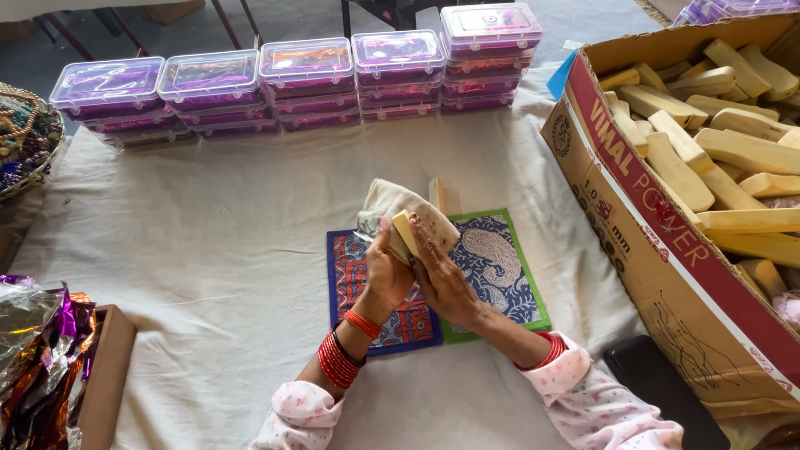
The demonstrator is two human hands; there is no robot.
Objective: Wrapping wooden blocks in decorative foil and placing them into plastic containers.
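Both hands (417, 271) hold a wooden block (406, 231), long axis tilted up-left.

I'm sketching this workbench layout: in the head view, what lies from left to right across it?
Shiny crinkled foil wrappers → blue patterned fabric mat → left hand → cloth-wrapped pale wooden block → green-edged paisley fabric mat → brown cardboard box of pale wooden pieces.
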